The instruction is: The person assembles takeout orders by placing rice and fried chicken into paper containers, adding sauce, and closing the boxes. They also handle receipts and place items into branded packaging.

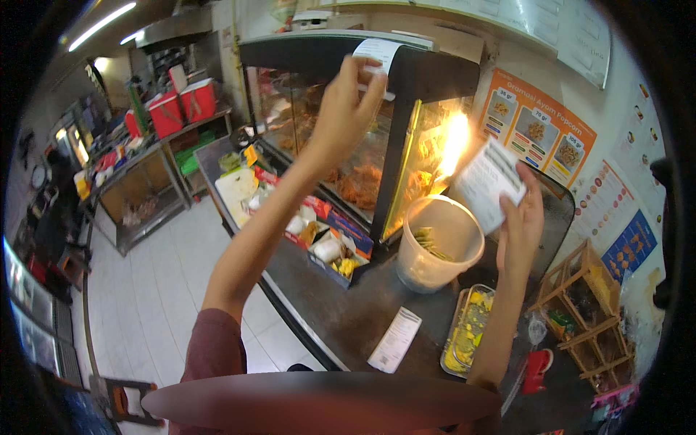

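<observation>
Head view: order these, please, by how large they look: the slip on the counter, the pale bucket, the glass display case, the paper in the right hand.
1. Glass display case
2. Pale bucket
3. Paper in the right hand
4. Slip on the counter
Nearness to the camera may enlarge the paper.

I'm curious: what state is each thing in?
Black glass-sided food warmer, lit
Round translucent plastic tub, open, partly filled
White rectangular paper slip, held in right hand
White paper strip, draped over warmer's edge, left hand at it
Dark-blue cardboard box, open
Narrow white paper slip, lying flat
</observation>
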A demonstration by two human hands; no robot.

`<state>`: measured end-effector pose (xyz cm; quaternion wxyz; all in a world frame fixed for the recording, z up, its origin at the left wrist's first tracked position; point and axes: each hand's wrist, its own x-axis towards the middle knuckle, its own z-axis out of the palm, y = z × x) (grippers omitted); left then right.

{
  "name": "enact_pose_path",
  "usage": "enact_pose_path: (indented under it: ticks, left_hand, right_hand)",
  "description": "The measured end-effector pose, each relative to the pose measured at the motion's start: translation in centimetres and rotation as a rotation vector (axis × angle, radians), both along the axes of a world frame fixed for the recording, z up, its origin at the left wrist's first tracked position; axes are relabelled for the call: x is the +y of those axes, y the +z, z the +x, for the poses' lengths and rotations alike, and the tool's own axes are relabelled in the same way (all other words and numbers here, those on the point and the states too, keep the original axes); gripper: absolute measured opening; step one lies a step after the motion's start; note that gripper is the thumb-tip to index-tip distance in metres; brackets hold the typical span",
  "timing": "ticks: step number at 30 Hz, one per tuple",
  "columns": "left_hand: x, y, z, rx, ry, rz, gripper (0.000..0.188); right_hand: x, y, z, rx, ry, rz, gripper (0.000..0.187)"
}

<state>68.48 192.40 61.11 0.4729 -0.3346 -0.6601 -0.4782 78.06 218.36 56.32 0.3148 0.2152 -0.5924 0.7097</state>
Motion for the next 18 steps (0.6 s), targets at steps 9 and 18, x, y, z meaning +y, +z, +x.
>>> enact_pose_path:
  ticks: [9, 18]
  left_hand:
    - [-5.3, 6.5, -20.4, 0.506, -0.022, -0.448, 0.026]
    - [-12.4, 7.0, -26.7, 0.400, -0.010, -0.414, 0.022]
  right_hand:
    - [-13.0, 10.7, -17.4, 0.235, -0.254, 0.400, 0.047]
    - [-18.5, 12.7, -21.0, 0.193, -1.515, 1.320, 0.026]
